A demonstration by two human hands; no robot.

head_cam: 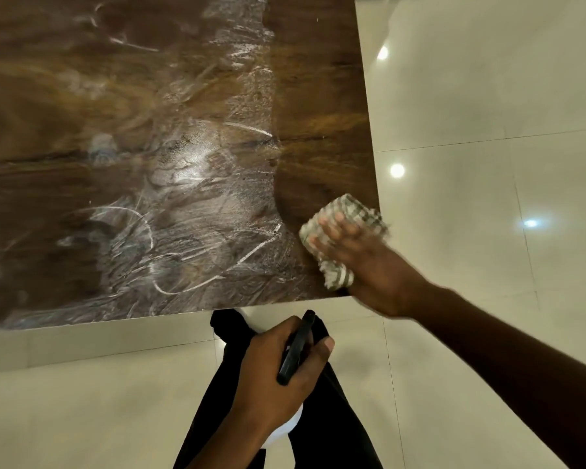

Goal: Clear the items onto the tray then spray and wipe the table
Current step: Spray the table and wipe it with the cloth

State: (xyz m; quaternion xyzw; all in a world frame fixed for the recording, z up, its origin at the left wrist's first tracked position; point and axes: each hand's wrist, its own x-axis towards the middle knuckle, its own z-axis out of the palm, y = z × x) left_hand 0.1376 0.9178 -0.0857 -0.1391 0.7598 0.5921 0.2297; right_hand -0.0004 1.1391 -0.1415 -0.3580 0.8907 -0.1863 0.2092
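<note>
A brown wood-grain table (82, 184) fills the upper left, streaked with wet white smears across its middle; a dry-looking strip runs along its right edge. My right hand (362, 255) presses a checked grey-and-white cloth (349, 211) flat on the table's near right corner. Below the table's front edge, my left hand (278, 370) grips a spray bottle by its black head (295, 346); the white body (293, 423) shows just under the palm. No tray or other items are in view.
Glossy cream floor tiles (471, 164) lie to the right of and in front of the table, with ceiling lights reflected in them. My legs in black trousers (335, 418) stand at the table's front edge.
</note>
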